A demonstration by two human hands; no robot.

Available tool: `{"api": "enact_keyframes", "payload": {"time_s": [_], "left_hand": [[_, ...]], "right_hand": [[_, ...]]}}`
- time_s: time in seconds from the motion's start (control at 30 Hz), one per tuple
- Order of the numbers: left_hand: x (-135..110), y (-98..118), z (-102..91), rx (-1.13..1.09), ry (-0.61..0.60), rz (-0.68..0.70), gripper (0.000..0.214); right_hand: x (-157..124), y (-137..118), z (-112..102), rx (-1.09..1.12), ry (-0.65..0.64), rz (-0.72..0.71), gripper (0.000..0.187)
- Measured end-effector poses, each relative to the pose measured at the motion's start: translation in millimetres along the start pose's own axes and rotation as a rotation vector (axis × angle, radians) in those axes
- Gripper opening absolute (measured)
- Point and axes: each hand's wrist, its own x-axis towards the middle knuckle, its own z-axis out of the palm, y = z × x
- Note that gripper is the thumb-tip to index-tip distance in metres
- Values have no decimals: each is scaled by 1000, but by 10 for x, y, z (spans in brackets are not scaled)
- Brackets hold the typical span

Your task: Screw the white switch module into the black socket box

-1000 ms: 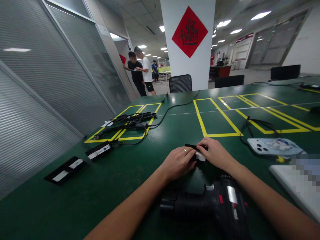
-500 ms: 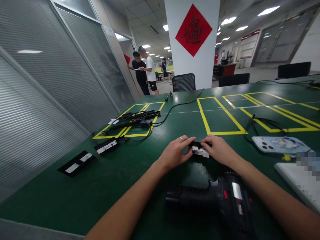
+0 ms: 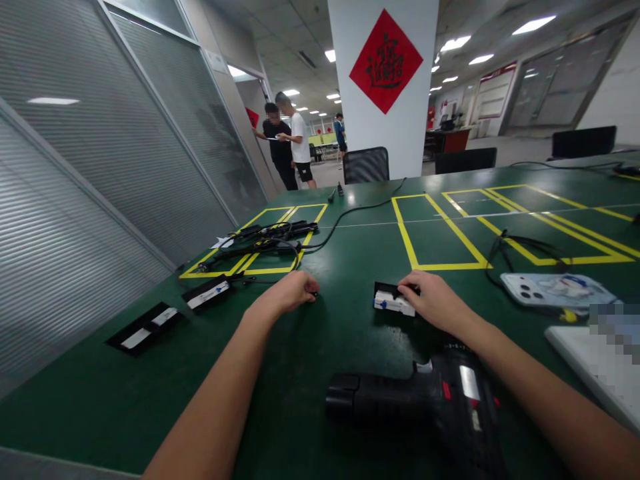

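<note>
My right hand (image 3: 434, 301) rests on a small black part with a white label (image 3: 393, 299) on the green table (image 3: 165, 393), fingers curled over its right end. Well to the left of that part, my left hand (image 3: 294, 291) lies on the table with its fingers closed. A thin dark tip pokes out on the hand's right side; I cannot make out what it is. A black power drill (image 3: 425, 400) lies on its side close to me, between my forearms.
Two flat black parts with white labels (image 3: 206, 293) (image 3: 143, 329) lie at the left. A bundle of black cables (image 3: 265, 240) fills a yellow-taped box. A phone (image 3: 555, 291) and a white slab (image 3: 595, 367) lie at the right. People stand far back by the glass wall.
My left hand has left the small black part and moved left across the table, closing as it went. The right hand stays on the part.
</note>
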Motion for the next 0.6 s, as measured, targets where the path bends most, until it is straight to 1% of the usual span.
{"api": "enact_keyframes", "payload": {"time_s": [0.07,0.13,0.2,0.27,0.33,0.4,0.43,0.53,0.57,0.6], "left_hand": [[1,-118,-8,-3,-25,-56,30],[-7,-179,-16,-8,-26,-77,30],[-30,-171,-33,-12,10,-68,30],[-63,-71,-54,-13,100,-31,30],[-93,137,-56,-21,231,36,35],[-105,435,-6,-49,352,137,44],[-100,601,45,-70,380,203,50],[-45,1047,267,-141,377,407,64],[-17,1151,344,-163,373,454,63],[12,1226,410,-184,374,485,57]], "right_hand": [[2,6,4,-1,0,-1,22],[2,7,9,-1,-2,-2,22],[-1,3,13,-3,-2,-5,22],[-7,-7,13,-9,1,-9,22],[-11,-20,13,-11,11,-14,22],[-13,-34,13,0,27,-19,21],[-14,-41,13,10,36,-22,19],[-14,-66,11,33,62,-26,15],[-15,-76,7,34,65,-24,13],[-17,-86,2,33,63,-23,12]]}}
